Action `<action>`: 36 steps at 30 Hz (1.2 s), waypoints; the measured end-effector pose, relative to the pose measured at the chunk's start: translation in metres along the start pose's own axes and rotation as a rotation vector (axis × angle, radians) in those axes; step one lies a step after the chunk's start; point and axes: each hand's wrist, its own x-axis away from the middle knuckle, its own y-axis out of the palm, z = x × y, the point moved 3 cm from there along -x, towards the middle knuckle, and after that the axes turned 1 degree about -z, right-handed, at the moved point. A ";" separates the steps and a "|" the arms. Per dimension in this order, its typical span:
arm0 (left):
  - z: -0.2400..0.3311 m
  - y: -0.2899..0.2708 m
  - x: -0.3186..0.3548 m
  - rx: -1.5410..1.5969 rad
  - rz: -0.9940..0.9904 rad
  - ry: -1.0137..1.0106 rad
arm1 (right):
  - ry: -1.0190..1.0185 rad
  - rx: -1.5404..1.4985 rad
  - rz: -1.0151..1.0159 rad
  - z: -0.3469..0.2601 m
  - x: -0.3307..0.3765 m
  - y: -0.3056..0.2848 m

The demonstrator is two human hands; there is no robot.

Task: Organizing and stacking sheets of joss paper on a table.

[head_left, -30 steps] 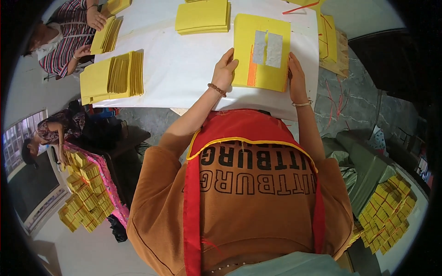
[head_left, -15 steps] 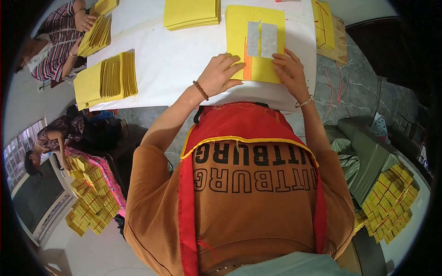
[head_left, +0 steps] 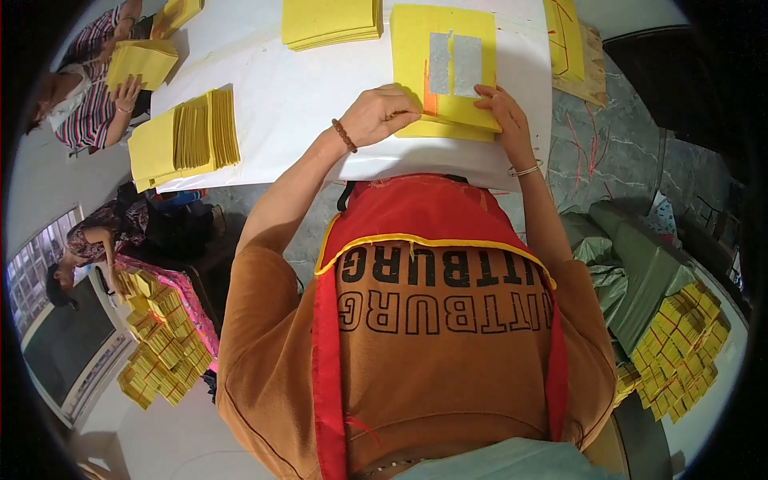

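A yellow paper sheet (head_left: 408, 48) with two silver-grey foil rectangles (head_left: 467, 67) and an orange strip (head_left: 430, 102) on it lies at the table's near edge. My left hand (head_left: 387, 110) is closed in a pinch on its near edge, by the end of the strip. That edge stands slightly raised, and more yellow paper (head_left: 444, 130) shows beneath it. At the near right corner, my right hand (head_left: 506, 118) grips the sheet's side, its fingers curled over the top and its thumb hidden.
Stacks of yellow paper stand on the white-covered table (head_left: 296, 120): one stack (head_left: 332, 24) beyond my left hand, a fanned one (head_left: 188, 136) farther left. At far left a person holds a yellow bundle (head_left: 140, 64). Tied yellow bundles (head_left: 566, 40) lie right of the table.
My left hand has closed from spread fingers into a pinch, and the sheet's near edge has risen. My right hand has curled at its side. The person at left has lifted a yellow bundle.
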 end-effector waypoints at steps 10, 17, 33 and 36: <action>-0.023 0.001 -0.003 0.427 -0.170 -0.340 | 0.113 -0.213 0.016 0.003 -0.001 -0.001; -0.025 0.000 -0.004 0.407 -0.181 -0.363 | 0.135 -0.273 0.017 0.003 0.000 0.000; -0.026 0.000 -0.006 0.400 -0.131 -0.350 | 0.106 -0.208 -0.055 0.005 -0.001 -0.004; -0.030 0.002 -0.004 0.427 -0.106 -0.354 | 0.091 -0.121 -0.131 0.002 -0.001 -0.005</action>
